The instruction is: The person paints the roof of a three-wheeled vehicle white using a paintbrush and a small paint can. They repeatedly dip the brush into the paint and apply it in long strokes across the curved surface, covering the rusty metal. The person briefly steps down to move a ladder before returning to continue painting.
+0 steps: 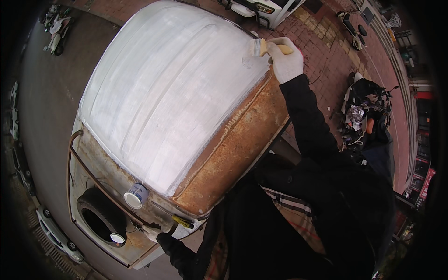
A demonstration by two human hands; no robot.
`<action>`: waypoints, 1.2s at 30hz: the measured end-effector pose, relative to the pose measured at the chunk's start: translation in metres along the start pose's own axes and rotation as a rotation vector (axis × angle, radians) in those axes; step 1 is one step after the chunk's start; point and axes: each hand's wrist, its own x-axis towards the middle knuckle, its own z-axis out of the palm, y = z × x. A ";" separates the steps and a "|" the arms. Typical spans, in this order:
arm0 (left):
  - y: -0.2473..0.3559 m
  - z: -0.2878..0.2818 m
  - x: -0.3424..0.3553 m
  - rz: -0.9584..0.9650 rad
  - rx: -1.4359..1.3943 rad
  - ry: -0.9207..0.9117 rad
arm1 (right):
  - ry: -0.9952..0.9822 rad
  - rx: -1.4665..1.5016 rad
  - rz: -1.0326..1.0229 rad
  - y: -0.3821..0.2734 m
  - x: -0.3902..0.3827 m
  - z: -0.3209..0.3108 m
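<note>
My right hand [285,60], in a white glove, is closed round the pale wooden handle of a flat paintbrush [257,47]. Its bristles touch the far right edge of a white-coated vehicle roof [172,93]. Along the roof's near side runs a bare, rusty brown strip [233,135]. At lower left my gloved left hand [150,232] is closed at the lower end of a rusty rail [100,179]; its fingers show only in part. Near that hand lie a tool with a yellow handle [182,221] and a paint can [136,196] with white paint.
A tyre [100,217] lies in the rusty rear bed, with a round white lid [117,238] on its rim. A white vehicle [266,10] stands close beyond the roof. To the right, a loaded scooter [366,112] is parked on red paving. Parked cars [56,233] line the road at left.
</note>
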 end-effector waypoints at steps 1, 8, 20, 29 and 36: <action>0.001 0.000 -0.001 0.006 0.018 0.004 | -0.024 -0.029 0.018 0.002 0.000 0.003; -0.001 -0.002 0.000 0.048 0.049 -0.008 | 0.015 -0.004 -0.014 0.006 0.007 0.008; -0.009 -0.004 0.011 0.009 0.000 -0.005 | 0.016 0.020 -0.019 -0.007 -0.002 0.007; 0.039 -0.020 -0.035 0.238 0.243 0.194 | -0.003 0.169 -0.025 -0.059 -0.029 -0.003; 0.147 -0.014 -0.138 0.451 -0.302 -0.132 | -0.472 0.409 -0.053 -0.112 -0.109 0.064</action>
